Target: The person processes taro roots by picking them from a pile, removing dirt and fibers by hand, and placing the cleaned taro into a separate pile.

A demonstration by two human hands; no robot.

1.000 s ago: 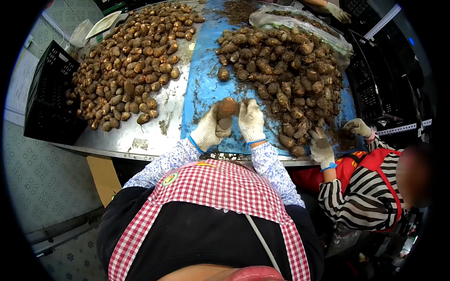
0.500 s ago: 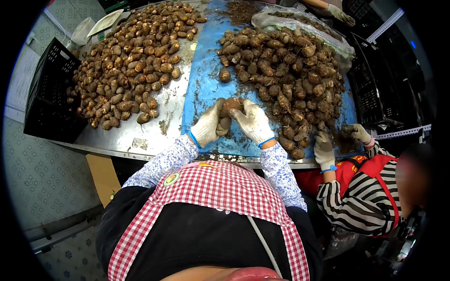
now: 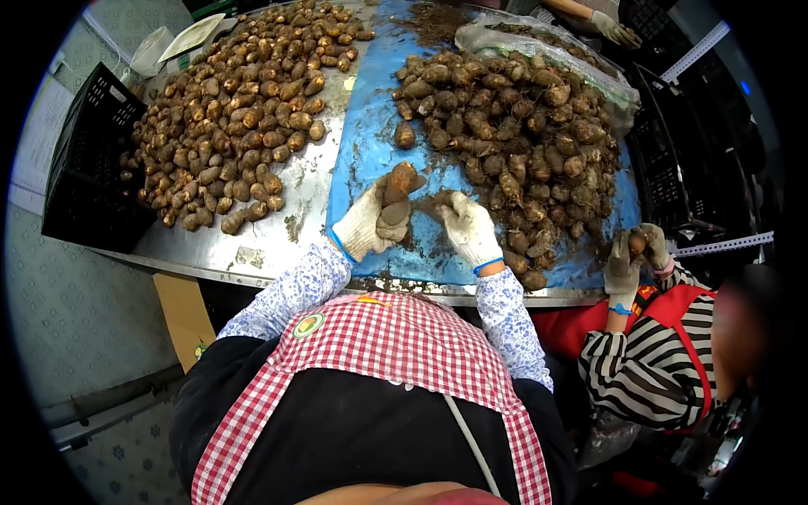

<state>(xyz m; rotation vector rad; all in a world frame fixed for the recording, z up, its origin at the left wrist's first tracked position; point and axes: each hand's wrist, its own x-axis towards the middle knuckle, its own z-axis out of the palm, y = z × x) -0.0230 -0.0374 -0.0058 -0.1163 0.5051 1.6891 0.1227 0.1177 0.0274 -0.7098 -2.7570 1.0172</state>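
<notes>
My left hand (image 3: 370,222) grips 1 taro corm (image 3: 402,179), long axis pointing away from me; right of it, my right hand (image 3: 469,229) curls at dark fibres (image 3: 431,204), pinched or not I cannot tell. Beyond, rightward, lies the taro heap (image 3: 523,139).

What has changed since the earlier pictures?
The right white-gloved hand released the brown oblong tuber and moved rightward; the left white-gloved hand still holds it. A co-worker's pale gloved hands now grip another tuber. The brown heap on the blue sheet stayed.
</notes>
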